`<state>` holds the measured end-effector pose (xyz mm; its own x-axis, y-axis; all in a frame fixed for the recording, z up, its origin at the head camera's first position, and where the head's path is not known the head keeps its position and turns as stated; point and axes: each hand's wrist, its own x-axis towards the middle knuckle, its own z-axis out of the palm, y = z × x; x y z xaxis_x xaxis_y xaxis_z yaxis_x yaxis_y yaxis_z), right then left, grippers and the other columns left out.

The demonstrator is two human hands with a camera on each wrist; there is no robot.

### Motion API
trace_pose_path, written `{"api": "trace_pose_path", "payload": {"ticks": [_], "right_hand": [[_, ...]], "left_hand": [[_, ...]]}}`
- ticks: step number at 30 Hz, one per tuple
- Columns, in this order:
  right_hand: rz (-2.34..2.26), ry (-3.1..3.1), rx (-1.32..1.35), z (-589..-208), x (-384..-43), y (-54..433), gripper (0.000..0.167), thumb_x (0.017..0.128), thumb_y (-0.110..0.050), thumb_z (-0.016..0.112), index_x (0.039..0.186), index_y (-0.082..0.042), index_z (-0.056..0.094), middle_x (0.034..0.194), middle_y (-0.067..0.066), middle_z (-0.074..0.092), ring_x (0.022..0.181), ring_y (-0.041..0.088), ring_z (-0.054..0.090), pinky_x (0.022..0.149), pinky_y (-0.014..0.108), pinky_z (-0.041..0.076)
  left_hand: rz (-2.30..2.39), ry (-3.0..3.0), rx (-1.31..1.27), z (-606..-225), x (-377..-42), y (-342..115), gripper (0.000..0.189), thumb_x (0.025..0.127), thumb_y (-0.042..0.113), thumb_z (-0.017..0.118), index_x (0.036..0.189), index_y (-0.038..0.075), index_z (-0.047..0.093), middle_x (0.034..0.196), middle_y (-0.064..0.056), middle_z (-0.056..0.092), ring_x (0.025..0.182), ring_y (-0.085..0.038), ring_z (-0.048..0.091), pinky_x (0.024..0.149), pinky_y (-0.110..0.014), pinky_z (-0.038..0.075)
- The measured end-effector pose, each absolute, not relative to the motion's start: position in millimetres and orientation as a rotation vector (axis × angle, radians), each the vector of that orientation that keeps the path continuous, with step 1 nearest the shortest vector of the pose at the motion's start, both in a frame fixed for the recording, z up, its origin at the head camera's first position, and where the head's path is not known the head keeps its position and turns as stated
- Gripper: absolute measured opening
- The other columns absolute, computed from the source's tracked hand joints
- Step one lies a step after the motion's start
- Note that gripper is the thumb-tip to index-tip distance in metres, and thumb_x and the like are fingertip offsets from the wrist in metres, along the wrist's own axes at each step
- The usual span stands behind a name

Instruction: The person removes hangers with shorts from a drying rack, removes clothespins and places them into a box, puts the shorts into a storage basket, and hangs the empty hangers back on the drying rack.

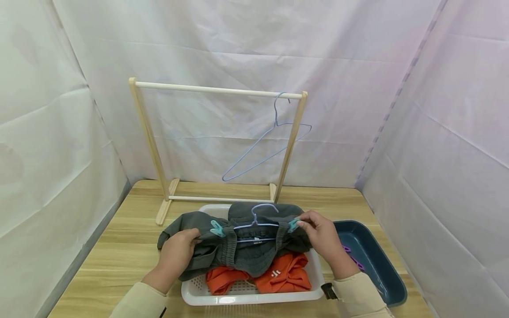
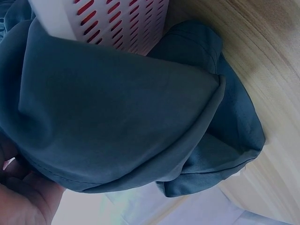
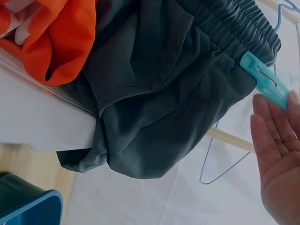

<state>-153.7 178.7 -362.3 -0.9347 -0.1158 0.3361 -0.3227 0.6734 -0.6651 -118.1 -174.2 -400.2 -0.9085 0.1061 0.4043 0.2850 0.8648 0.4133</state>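
Observation:
Dark grey-green trousers (image 1: 250,260) with a gathered elastic waistband lie over a white basket (image 1: 254,300). A lilac-blue hanger (image 1: 256,225) sits at the waist opening, hook upward. One teal clothespin (image 1: 217,228) is clipped near the left end of the hanger. My right hand (image 1: 323,236) pinches a second teal clothespin (image 3: 266,79) between thumb and fingers; its jaws are at the waistband's right side. With my left hand (image 1: 177,254) I grip the trousers' cloth left of the waistband. In the left wrist view, cloth fills much of the picture and hides part of the basket.
Orange clothing (image 1: 283,274) lies in the basket beneath the trousers. Behind stands a wooden rack (image 1: 218,89) with a bare blue hanger (image 1: 254,145) near its right post. A dark blue tray (image 1: 387,265) holding purple clothespins (image 1: 356,263) is at the right. White cloth walls surround the table.

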Motion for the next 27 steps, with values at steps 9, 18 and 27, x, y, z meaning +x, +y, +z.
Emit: {"api": "trace_pose_path", "payload": {"ticks": [9,18,27], "right_hand": [[1.072,-2.593,0.364,-363.5,-153.6,179.7,0.008,0.089,-0.005,0.066,0.093,-0.012,0.067,0.085,-0.002,0.066,0.069,0.009,0.053,0.062,0.026,0.049],[1.031,-2.518,0.421,-360.3,-151.9,179.3,0.009,0.088,-0.003,0.067,0.091,-0.011,0.068,0.083,-0.001,0.067,0.069,0.008,0.055,0.062,0.026,0.050],[1.027,-2.504,0.387,-354.7,-149.3,182.3,0.009,0.087,-0.003,0.068,0.093,-0.009,0.069,0.088,0.001,0.069,0.072,0.010,0.055,0.063,0.027,0.049]], "left_hand": [[-0.674,-2.679,-0.278,-400.7,-119.5,-173.7,0.031,0.083,-0.002,0.070,0.068,0.015,0.049,0.068,0.001,0.060,0.059,-0.011,0.046,0.053,-0.030,0.042],[-0.654,-2.675,-0.275,-401.2,-119.7,-174.0,0.030,0.082,-0.002,0.071,0.068,0.015,0.049,0.071,-0.001,0.064,0.061,-0.012,0.051,0.053,-0.031,0.043],[-0.643,-2.681,-0.262,-402.2,-121.7,-174.1,0.028,0.082,-0.001,0.071,0.069,0.015,0.052,0.072,-0.002,0.065,0.062,-0.013,0.053,0.053,-0.033,0.046]]}}
